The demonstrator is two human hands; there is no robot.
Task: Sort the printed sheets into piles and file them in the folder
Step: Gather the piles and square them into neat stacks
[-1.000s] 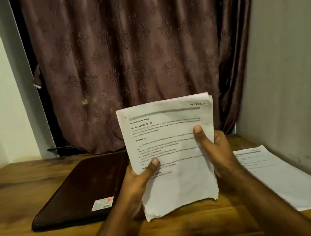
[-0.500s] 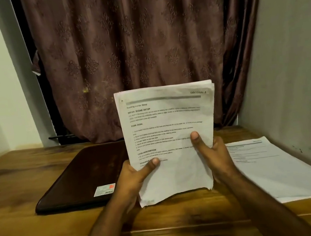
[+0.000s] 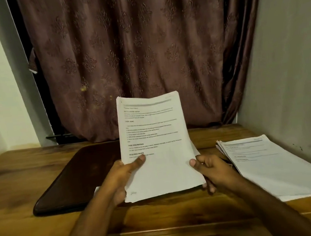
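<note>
From the head camera, a bundle of white printed sheets [image 3: 158, 146] stands nearly upright above the near part of a brown wooden table [image 3: 12, 182], its printed face turned toward the viewer and its top edge reaching up in front of a brown patterned curtain [image 3: 132, 42]. The left hand [image 3: 121, 177] grips the bundle at its lower left edge, the thumb pressed flat across the front of the top sheet near a bold heading and the fingers curled behind the paper. The right hand [image 3: 210, 167] pinches the lower right edge, its thumb tip on the front and its fingers wrapped round the back, some fingertips showing under the bottom corner. Behind the bundle and to its left, a dark brown flat folder with rounded corners [image 3: 76, 177] lies closed on the table, partly hidden by the left hand and the paper. To the right, near a grey wall [image 3: 290, 63], a second pile of white printed sheets [image 3: 272, 164] lies flat on the table, its edges slightly fanned at the far left corner, apart from the held bundle. The text on the sheets is too blurred to read beyond a few headings.
</note>
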